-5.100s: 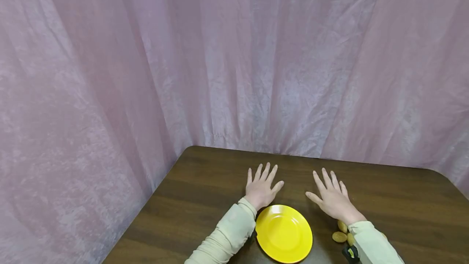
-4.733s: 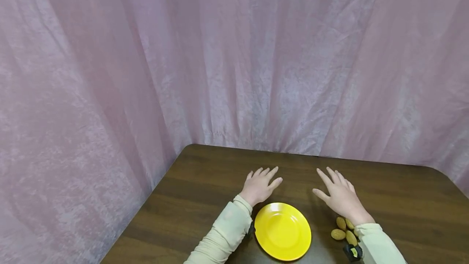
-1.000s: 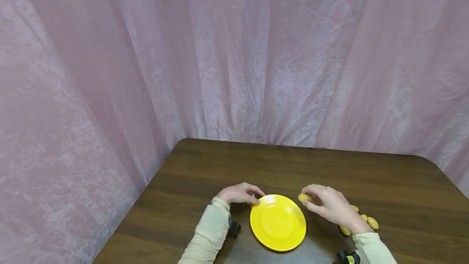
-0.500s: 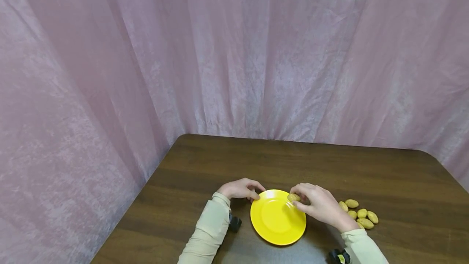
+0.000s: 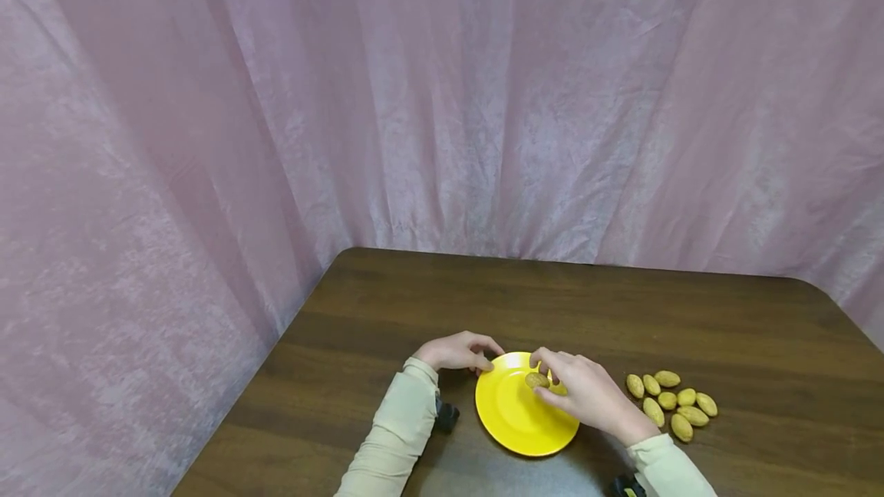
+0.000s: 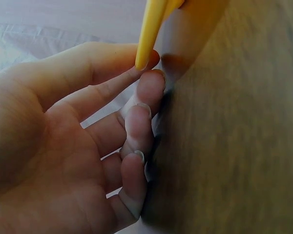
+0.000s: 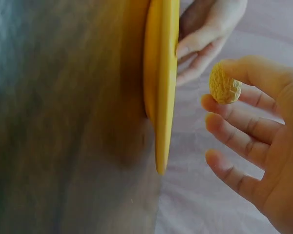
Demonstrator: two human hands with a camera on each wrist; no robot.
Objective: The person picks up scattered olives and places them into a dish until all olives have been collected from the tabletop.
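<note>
At the far left, a black wrist device (image 5: pixel 446 416) is seen at nine o'clock from the yellow plate (image 5: pixel 492 420), whose rim is pinched near eleven o'clock by the left hand (image 5: pixel 457 351). Above the plate, apart from its surface, a wrinkled yellow oval piece (image 5: pixel 535 380) is gripped by the right hand (image 5: pixel 587 390), its long axis laid roughly nine to three. The rim at two o'clock is covered by that hand. At three o'clock, nine similar pieces (image 5: pixel 667 400) are clustered on the desk (image 5: pixel 414 297), pointed variously.
</note>
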